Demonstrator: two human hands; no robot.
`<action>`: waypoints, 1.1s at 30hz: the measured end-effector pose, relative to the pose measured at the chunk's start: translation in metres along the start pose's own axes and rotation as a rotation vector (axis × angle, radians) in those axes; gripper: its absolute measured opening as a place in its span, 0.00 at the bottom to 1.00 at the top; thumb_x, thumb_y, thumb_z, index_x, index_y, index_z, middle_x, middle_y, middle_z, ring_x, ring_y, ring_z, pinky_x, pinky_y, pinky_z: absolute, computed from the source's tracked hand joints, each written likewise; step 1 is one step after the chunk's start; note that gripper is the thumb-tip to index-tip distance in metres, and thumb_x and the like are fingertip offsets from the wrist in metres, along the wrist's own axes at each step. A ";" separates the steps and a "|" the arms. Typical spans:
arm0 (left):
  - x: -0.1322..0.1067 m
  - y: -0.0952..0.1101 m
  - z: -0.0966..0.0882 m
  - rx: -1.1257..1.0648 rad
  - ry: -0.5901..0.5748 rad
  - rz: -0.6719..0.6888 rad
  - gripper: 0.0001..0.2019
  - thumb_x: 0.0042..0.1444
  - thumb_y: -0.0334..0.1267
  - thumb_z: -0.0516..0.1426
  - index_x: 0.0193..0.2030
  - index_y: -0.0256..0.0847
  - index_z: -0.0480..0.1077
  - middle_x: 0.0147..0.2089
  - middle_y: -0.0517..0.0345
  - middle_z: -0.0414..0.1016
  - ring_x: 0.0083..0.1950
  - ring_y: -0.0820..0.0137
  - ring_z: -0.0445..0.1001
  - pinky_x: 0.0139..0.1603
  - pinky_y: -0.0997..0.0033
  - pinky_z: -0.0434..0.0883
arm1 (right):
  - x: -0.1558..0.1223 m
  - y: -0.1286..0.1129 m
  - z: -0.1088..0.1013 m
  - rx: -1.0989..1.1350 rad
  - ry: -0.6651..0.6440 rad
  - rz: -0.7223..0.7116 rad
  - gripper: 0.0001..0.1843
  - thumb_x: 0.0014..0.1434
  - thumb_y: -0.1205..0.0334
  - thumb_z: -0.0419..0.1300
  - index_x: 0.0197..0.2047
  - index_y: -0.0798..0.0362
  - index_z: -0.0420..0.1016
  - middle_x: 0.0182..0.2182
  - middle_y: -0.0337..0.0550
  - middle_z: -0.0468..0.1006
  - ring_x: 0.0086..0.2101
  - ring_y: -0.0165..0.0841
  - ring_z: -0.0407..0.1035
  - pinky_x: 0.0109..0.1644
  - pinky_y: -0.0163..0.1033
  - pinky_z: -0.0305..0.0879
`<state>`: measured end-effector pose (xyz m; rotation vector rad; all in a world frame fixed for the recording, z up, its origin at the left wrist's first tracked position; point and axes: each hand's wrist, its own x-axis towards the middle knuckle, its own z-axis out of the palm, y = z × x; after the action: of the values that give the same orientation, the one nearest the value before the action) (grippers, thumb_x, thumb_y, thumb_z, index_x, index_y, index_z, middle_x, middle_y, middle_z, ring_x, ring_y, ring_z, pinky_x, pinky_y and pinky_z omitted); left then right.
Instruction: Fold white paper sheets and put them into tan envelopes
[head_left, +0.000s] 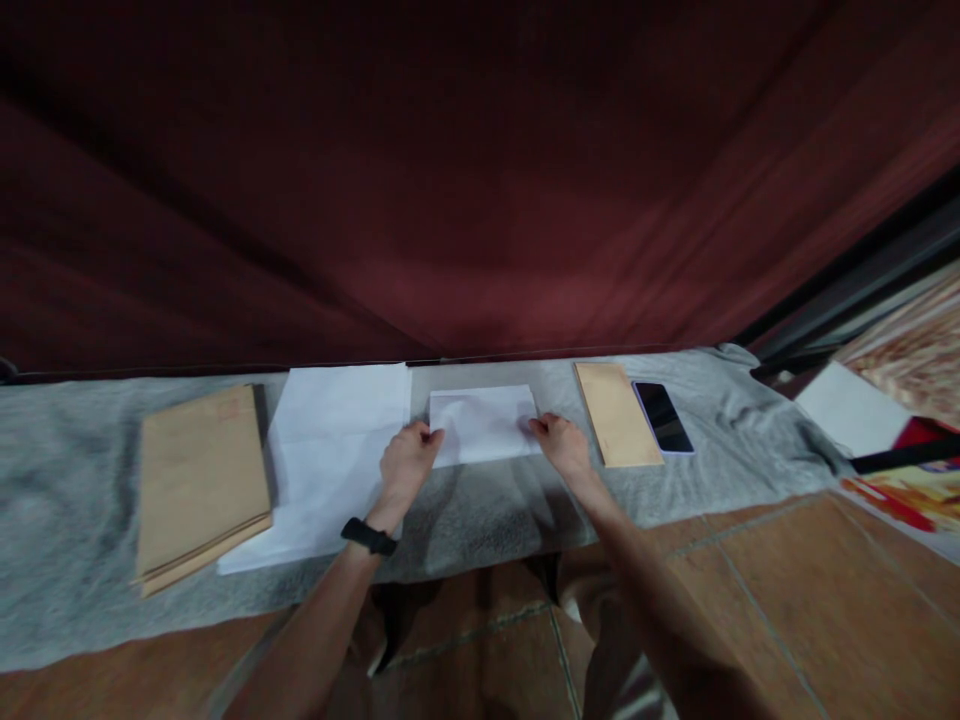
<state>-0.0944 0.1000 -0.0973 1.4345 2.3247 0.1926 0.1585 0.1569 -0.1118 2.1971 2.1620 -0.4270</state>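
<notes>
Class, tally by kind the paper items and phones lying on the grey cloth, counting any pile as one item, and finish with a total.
Brown envelope items: 2 (the stacked envelopes at left, the tan envelope at right)
White paper items: 2 (the large white paper, the smaller white paper)
Phones: 1 (the phone)
Total: 5

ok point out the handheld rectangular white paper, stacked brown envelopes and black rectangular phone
Handheld rectangular white paper (486, 424), head view, its middle
Stacked brown envelopes (204, 478), head view, top envelope
Black rectangular phone (664, 417), head view, screen
</notes>
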 end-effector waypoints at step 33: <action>0.005 0.015 -0.007 0.046 -0.018 -0.045 0.16 0.67 0.48 0.51 0.51 0.44 0.74 0.50 0.46 0.82 0.54 0.54 0.80 0.48 0.61 0.74 | -0.001 -0.015 0.009 -0.002 0.358 -0.212 0.18 0.73 0.57 0.47 0.54 0.56 0.74 0.50 0.57 0.78 0.51 0.45 0.71 0.58 0.46 0.64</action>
<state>-0.0865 0.1127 -0.0876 1.3985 2.3593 0.1137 0.1420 0.1543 -0.1173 2.1910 2.5828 -0.0330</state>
